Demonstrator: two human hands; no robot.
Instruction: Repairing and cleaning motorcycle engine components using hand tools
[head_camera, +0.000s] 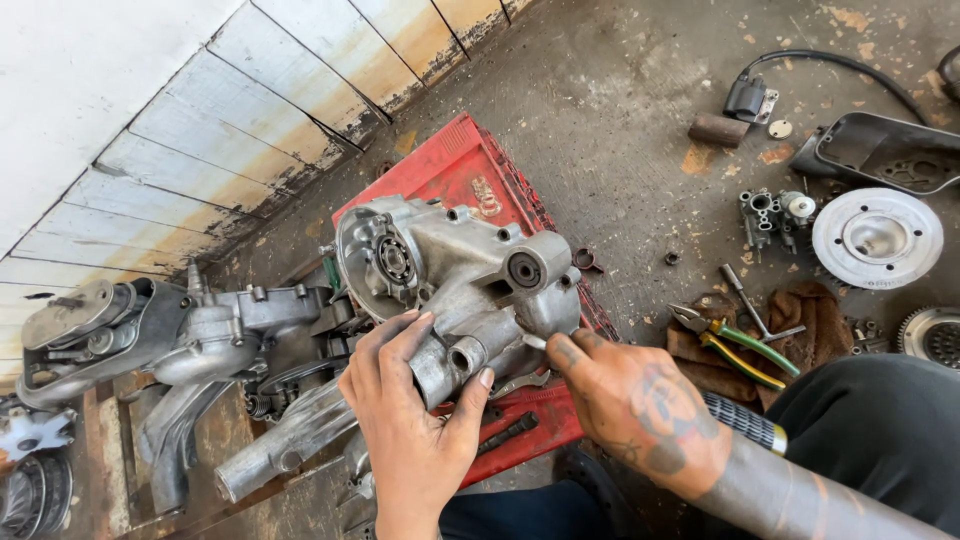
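— Where's the casing?
— The grey engine casing (450, 290) sits on the red crate (470, 170). My left hand (415, 420) is wrapped round its lower stub.
— And the other?
— My right hand (630, 405) pinches the casing's edge; pliers (735, 345) lie on a brown rag (810, 320) nearby.

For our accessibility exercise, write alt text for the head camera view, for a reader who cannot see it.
Two hands, left hand and right hand, grip a grey metal engine casing resting on a red plastic crate. Green-handled pliers lie on a brown rag on the concrete floor.
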